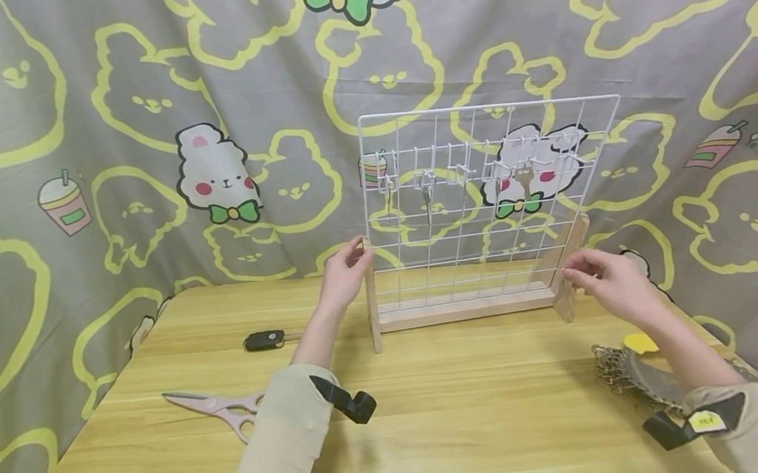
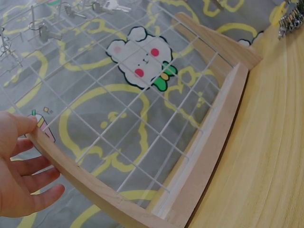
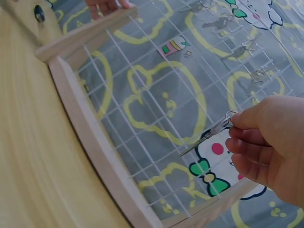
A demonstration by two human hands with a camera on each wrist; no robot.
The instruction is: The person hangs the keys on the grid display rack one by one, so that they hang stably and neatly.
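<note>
Key [image 3: 209,137], small and silver with a ring at its top, pinched between thumb and forefinger of right hand [image 1: 606,282] just in front of wire rack [image 1: 483,206], near the rack's right wooden upright. Remaining fingers of right hand curled beneath the pinch, seen plainly from the right wrist. Left hand [image 1: 345,272] set against the rack's left wooden upright, thumb on the front edge and fingers spread and relaxed behind it, touching the wood without closing round it. One rack only: white wire grid standing upright in a pale wooden base with two side posts, placed toward the back of wooden table [image 1: 433,410], close to the patterned cloth backdrop [image 1: 144,136]. Row of small white hooks across the upper grid, exact number too fine to count. Two keys hanging there clearly: one silver key [image 1: 427,192] left of centre, one brass-coloured key [image 1: 524,179] to the right. Other small shapes on the hooks too faint to tell. On the table, one black car key fob [image 1: 264,340] well left of the rack, one pair of pale scissors [image 1: 215,407] nearer the front left, partly hidden by the left sleeve. At right, one heap of metal chain [image 1: 613,370] beside the right forearm, with one small yellow object [image 1: 640,343] just behind it. One black strap on each forearm, two in all.
</note>
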